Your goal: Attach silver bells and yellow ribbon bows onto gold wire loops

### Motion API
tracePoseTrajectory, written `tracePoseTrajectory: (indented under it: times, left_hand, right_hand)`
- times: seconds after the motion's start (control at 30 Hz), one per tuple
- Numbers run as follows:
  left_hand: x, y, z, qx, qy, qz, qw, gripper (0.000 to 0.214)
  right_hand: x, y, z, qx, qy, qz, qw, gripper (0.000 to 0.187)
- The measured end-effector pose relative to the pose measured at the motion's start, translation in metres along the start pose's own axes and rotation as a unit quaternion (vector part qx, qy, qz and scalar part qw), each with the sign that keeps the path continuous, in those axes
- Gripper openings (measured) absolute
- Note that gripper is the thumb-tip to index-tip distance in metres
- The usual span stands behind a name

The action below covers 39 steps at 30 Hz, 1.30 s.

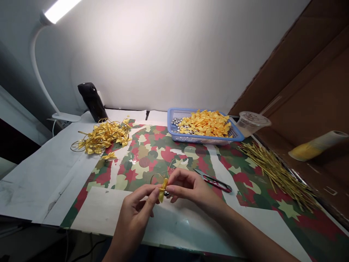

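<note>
A small yellow ribbon bow (163, 191) with a silver bell and a thin gold wire loop is pinched between both my hands near the table's front. My left hand (136, 213) grips it from the left with fingers closed. My right hand (188, 187) pinches it from the right, fingers curled around the bell end. Small red-handled snips (215, 181) lie on the table just right of my right hand.
A blue basket (203, 137) at the back holds yellow bows and silver bells. A pile of finished bows with gold loops (105, 136) lies back left. Gold wire ties (275, 171) lie on the right, near a plastic cup (251, 123). A desk lamp (40, 69) and black device (92, 102) stand back left.
</note>
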State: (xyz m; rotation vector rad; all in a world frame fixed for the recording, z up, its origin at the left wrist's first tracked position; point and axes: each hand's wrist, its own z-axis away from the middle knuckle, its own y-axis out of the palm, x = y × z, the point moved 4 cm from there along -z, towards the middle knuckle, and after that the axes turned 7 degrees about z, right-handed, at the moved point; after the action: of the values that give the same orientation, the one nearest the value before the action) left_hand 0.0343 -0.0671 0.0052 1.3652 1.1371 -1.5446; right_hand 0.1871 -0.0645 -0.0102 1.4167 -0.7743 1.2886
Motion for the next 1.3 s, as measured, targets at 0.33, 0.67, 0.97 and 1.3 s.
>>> tracePoseTrajectory:
  times: [0.33, 0.67, 0.97, 1.3]
  left_hand:
    - [0.010, 0.003, -0.002, 0.061, -0.112, 0.186, 0.974, 0.029]
    - [0.014, 0.010, -0.001, 0.091, -0.221, 0.374, 0.896, 0.028]
    - [0.011, 0.014, 0.004, 0.130, -0.240, 0.381, 0.883, 0.036]
    - [0.015, 0.013, 0.001, 0.143, -0.229, 0.357, 0.894, 0.036]
  right_hand:
    - [0.005, -0.005, 0.004, -0.026, -0.024, 0.043, 0.998, 0.031]
    - [0.003, 0.002, 0.004, 0.066, -0.033, 0.009, 0.997, 0.024]
    - [0.001, 0.006, 0.005, 0.110, -0.006, -0.096, 0.989, 0.023]
    - [0.000, 0.005, 0.004, 0.100, 0.007, -0.084, 0.991, 0.027]
